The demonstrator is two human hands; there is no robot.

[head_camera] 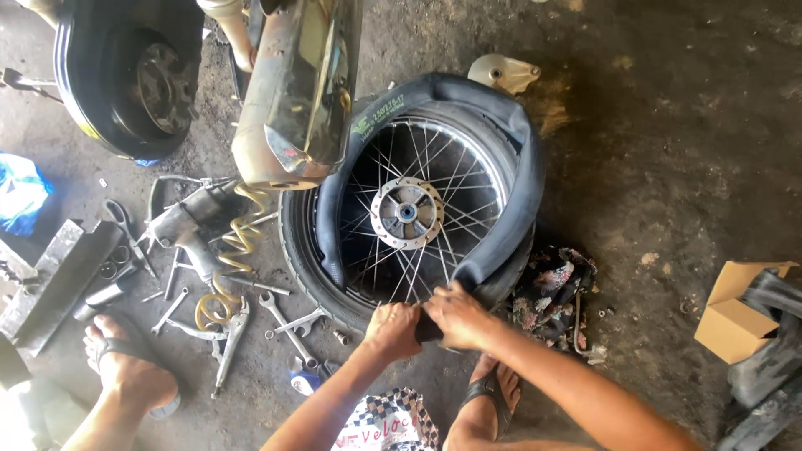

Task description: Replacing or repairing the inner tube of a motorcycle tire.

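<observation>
A spoked motorcycle wheel (pixel 407 213) with its black tyre (pixel 301 259) lies flat on the concrete floor. A black inner tube (pixel 514 142) loops around the rim, partly out of the tyre. My left hand (pixel 393 328) and my right hand (pixel 458 316) sit side by side at the wheel's near edge. Both grip the tube and tyre bead there, fingers curled over the rubber. My right foot in a sandal (pixel 493 392) rests just below the hands.
Spanners, pliers and a coiled yellow hose (pixel 230 250) litter the floor at left beside an air tool (pixel 180 221). A motorcycle exhaust (pixel 292 92) and another wheel (pixel 134 75) stand at the top left. A rag (pixel 555 292) and a cardboard box (pixel 735 313) lie at right.
</observation>
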